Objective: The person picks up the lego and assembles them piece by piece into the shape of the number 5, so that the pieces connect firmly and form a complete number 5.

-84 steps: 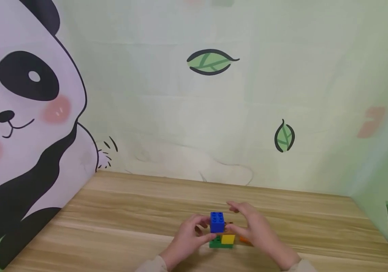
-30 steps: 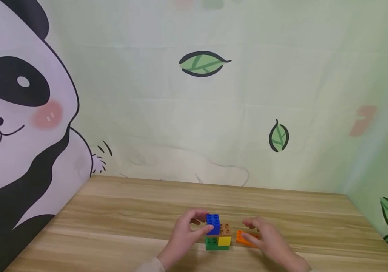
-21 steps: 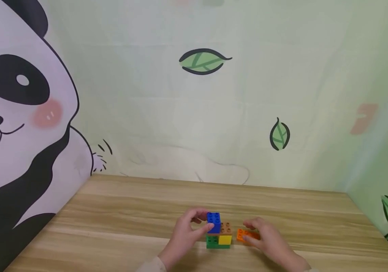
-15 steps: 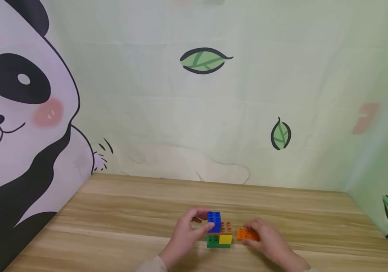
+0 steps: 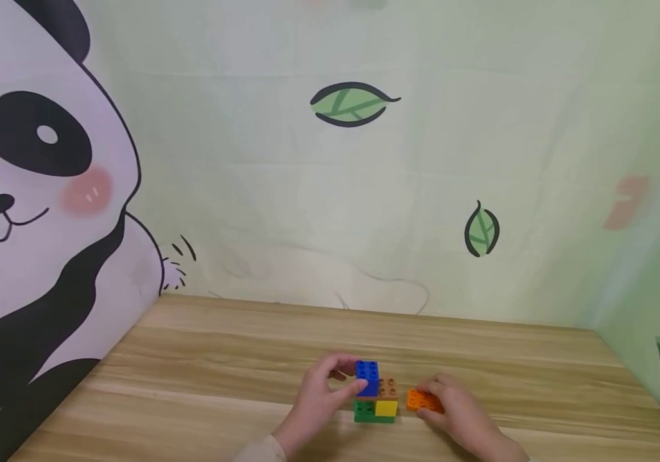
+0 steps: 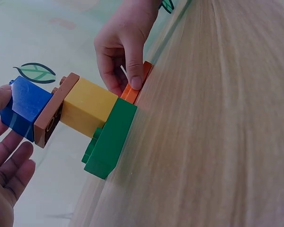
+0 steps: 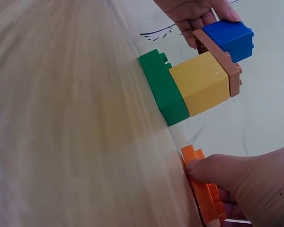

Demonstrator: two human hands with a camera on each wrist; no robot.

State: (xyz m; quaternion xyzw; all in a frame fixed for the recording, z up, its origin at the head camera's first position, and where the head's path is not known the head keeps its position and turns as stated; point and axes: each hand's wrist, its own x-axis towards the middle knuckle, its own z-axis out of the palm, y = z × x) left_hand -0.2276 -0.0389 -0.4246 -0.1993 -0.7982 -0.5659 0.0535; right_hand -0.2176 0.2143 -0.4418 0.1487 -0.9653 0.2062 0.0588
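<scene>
Orange brick [image 5: 416,401]: one, low, studs up; at table level, right of the stack [image 7: 200,84] and apart from it, a gap plainest in the right wrist view.

Right hand [image 5: 458,409]: narrow grip on the orange brick, thumb on the near side, fingers beyond.

Stack, four bricks: green brick [image 6: 113,137] at the base; yellow brick [image 5: 386,408] on its right end; brown brick [image 5: 388,387] on the yellow, overhanging leftward above bare green studs; blue brick [image 5: 370,378] on the brown brick's left end.

Left hand [image 5: 321,393]: holds the blue brick between thumb and fingers.

Step, as judged: taking up the orange brick while the stack is steadied. Next move seems to call for a clean, level lift, the left hand guarding the overhang.

Setting: wood-grain table [image 5: 237,359]; pale backdrop [image 5: 249,160] with printed panda [image 5: 128,276].

Uncertain: the orange brick's right end, covered by the hand in the head view; whether it is slightly raised; how firmly the blue brick is seated. Left sleeve [image 5: 263,450] cut off below.
</scene>
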